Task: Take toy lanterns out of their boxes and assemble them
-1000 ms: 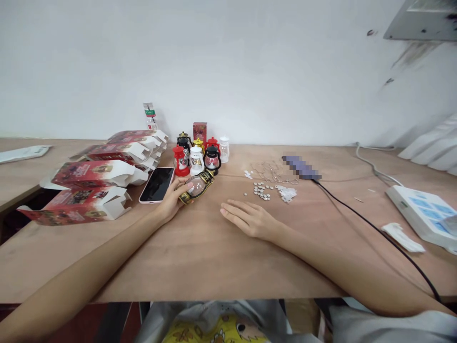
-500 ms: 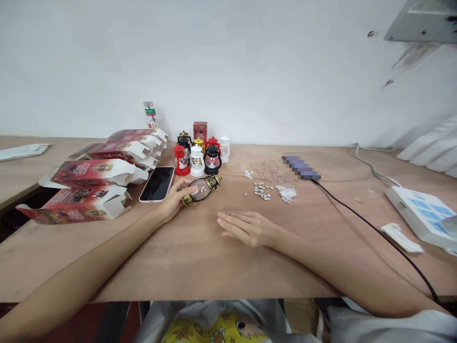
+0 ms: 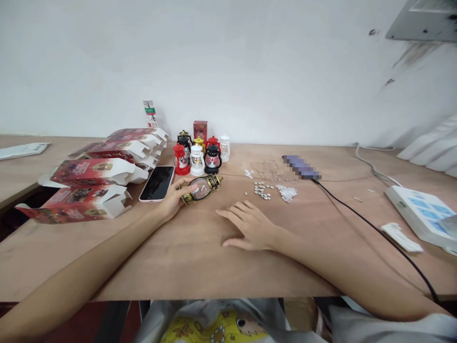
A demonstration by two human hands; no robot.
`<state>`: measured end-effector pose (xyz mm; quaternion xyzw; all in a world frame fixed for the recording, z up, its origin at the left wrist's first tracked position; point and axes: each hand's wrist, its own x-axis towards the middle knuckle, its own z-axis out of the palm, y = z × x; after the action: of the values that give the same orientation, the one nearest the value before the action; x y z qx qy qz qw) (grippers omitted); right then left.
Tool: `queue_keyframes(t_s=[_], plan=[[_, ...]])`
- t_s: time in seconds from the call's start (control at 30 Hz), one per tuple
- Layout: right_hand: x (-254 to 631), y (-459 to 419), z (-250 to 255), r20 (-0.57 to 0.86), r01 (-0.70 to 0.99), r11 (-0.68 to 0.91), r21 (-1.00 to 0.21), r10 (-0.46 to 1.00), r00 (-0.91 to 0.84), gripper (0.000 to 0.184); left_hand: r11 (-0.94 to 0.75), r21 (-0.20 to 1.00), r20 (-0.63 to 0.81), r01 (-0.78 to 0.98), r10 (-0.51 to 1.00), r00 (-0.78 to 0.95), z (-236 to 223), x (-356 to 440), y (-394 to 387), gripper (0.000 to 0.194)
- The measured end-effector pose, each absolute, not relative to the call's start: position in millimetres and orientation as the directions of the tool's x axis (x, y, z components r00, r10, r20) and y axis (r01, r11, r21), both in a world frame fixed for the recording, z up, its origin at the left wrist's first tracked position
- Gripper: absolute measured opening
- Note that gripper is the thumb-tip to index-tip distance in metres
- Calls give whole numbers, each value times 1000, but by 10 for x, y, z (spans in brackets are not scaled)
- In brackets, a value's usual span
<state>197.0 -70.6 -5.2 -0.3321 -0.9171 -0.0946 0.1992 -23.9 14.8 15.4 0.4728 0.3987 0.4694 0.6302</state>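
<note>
My left hand is closed around the base end of a small black-and-gold lantern, which is tilted on its side with its top pointing right. My right hand rests palm down on the wooden table, fingers spread and nothing in them. A tiny object, too small to name, lies by its thumb. Beyond the hands, several small lanterns in red, white, black and gold stand upright, among them a white lantern and a black lantern in front.
Red-and-white cartons lie open at the left beside a phone. Round button cells, clear plastic pieces and thin wire handles lie right of centre. A cabled device and a white box are farther right.
My right hand has turned from flat with fingers together to spread with the thumb out, and a tiny object now shows beside it. My left hand and the lantern have barely moved.
</note>
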Motion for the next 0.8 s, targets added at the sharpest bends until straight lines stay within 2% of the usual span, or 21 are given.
queue_keyframes(t_s=[0.13,0.27,0.37,0.47,0.63,0.8], plan=[[1933,-739,-92,453,688,725,-16,619,-642,50,102,969,-46,-223,969,243,146,-234,152,43],[1958,-695,-120,606,630,774,-65,532,-592,49,118,979,-74,-164,965,250,143,-238,154,41],[1986,-667,-104,735,595,793,-129,479,-480,53,116,986,-76,-118,951,299,141,-252,156,42],[1996,-675,-80,796,570,795,-207,476,-375,51,72,993,-35,-88,931,364,127,-260,143,41],[1977,-695,-90,766,579,747,-328,569,-300,54,-56,998,63,-29,906,418,101,-229,70,41],[1971,-647,-160,713,552,731,-402,628,-313,58,-80,996,83,-28,875,477,135,-194,-13,40]])
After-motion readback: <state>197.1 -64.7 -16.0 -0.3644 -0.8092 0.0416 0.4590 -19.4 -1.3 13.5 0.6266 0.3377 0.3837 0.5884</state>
